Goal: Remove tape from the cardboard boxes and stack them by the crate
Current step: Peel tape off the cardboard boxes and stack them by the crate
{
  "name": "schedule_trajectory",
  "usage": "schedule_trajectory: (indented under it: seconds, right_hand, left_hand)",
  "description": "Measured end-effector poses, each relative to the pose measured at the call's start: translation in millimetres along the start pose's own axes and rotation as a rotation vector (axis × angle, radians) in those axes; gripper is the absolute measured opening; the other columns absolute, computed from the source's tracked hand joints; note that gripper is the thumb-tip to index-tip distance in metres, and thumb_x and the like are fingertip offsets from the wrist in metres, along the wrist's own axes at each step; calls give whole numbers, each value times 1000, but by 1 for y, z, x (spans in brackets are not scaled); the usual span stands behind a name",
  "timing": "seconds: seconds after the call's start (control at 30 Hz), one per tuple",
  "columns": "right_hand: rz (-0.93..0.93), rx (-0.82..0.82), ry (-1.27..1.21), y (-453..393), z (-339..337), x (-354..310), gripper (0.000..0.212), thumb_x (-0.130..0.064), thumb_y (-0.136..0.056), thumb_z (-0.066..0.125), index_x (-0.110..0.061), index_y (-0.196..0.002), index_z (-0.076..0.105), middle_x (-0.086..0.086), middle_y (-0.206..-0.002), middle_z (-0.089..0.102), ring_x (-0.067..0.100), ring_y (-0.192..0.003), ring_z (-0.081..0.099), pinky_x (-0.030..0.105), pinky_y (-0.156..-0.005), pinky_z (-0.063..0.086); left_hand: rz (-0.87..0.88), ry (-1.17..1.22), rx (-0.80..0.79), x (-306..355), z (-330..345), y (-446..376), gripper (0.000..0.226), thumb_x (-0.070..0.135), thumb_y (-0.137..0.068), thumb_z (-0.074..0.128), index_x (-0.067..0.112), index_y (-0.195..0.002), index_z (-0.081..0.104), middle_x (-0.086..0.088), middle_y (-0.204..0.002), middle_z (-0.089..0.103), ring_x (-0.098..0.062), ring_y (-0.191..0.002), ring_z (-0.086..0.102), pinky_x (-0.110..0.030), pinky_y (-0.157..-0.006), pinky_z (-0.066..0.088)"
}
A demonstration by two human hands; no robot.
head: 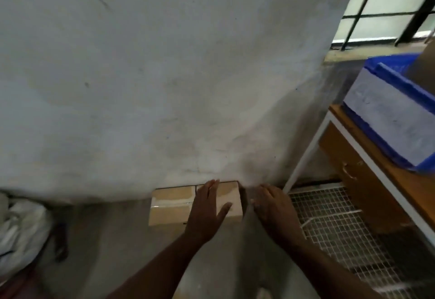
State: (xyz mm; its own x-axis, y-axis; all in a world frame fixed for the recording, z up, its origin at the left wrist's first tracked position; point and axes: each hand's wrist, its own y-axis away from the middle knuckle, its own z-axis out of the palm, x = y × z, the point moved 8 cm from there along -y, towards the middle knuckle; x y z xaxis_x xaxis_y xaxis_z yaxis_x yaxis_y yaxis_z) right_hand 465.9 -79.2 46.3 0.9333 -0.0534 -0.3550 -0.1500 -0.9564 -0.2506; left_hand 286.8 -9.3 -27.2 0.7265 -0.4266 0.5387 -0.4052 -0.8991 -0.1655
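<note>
Grey concrete floor (pixel 113 240), stained white wall (pixel 164 87). Two cardboard boxes (pixel 174 204) against wall. Left hand (pixel 207 211) flat on boxes, fingers straight; right hand (pixel 273 207) beside boxes, fingers relaxed.

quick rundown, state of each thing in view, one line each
cardboard boxes: on the floor against the wall, side by side
left hand: open, fingers straight, flat on the right-hand box
right hand: open, at the right side of the boxes, holds nothing
blue crate: on the wooden table, something brown sticking out of it
wire mesh rack: on the floor under the table
</note>
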Motion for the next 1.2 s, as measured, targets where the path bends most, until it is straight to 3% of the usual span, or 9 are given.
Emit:
schedule_trajectory:
  seconds: [0.1, 0.17, 0.33, 0.53, 0.73, 0.8, 0.93, 1.2]
  right_hand:
    - [-19, -161, 1, -19, 45, -1, 46, -51, -96, 32, -21, -117, 60, 0, -120, 64, 18, -107, 59, 36, -89, 49]
    - [-17, -232, -8, -32, 77, 6, 55, -60, -95, 20, -26, -122, 54, -2, -128, 58, 16, -115, 53, 37, -95, 48]
    - [62, -319, -93, -75, 140, 19, 52, -55, -96, 37, -23, -134, 52, 4, -137, 55, 24, -126, 51, 46, -104, 45]
    - [144, -357, -125, -115, 212, 60, 43, -44, -98, 52, -17, -131, 57, 6, -132, 59, 23, -118, 55, 40, -98, 46]
    - [278, -426, -222, -125, 326, 120, 67, -66, -91, 24, -21, -132, 53, 3, -132, 56, 21, -118, 53, 46, -96, 49]
    - [340, -422, -270, -127, 372, 139, 65, -64, -92, 30, -19, -133, 52, 6, -134, 55, 24, -119, 54, 48, -97, 49]
    - [349, -405, -245, -125, 468, 173, 48, -41, -98, 53, -14, -138, 52, 10, -141, 51, 27, -128, 48, 46, -106, 43]
    - [394, -443, -179, -109, 639, 245, 55, -42, -97, 55, -14, -143, 45, 12, -144, 47, 29, -133, 41, 43, -106, 40]
  left_hand:
    - [-118, 2, -4, -43, -4, 3, 86, 73, -95, 30, 9, -153, 35, -11, -153, 42, -26, -142, 38, -35, -118, 29]
    - [-212, 15, -11, -64, -5, 1, 87, 70, -92, 32, 10, -154, 33, -11, -154, 41, -25, -142, 37, -35, -117, 30]
    - [-359, 12, -54, -107, 12, -18, 80, 61, -96, 48, 12, -156, 27, -8, -158, 37, -22, -145, 33, -34, -118, 29]
    - [-546, 108, -92, -153, 71, -54, 74, 51, -98, 55, 17, -157, 26, -2, -157, 40, -18, -143, 37, -36, -113, 36]
    - [-722, 193, -162, -218, 175, -73, 71, 51, -99, 53, 22, -157, 25, -1, -157, 40, -22, -143, 38, -40, -111, 35]
    - [-777, 212, -181, -250, 218, -78, 71, 53, -99, 52, 23, -157, 25, -1, -157, 40, -22, -143, 39, -41, -111, 36]
    - [-834, 210, -229, -319, 302, -82, 71, 54, -98, 52, 19, -156, 28, -3, -158, 39, -23, -143, 40, -43, -114, 38]
    - [-901, 266, -363, -443, 449, -81, 81, 57, -98, 50, 15, -160, 19, -7, -165, 26, -24, -149, 30, -45, -121, 29]
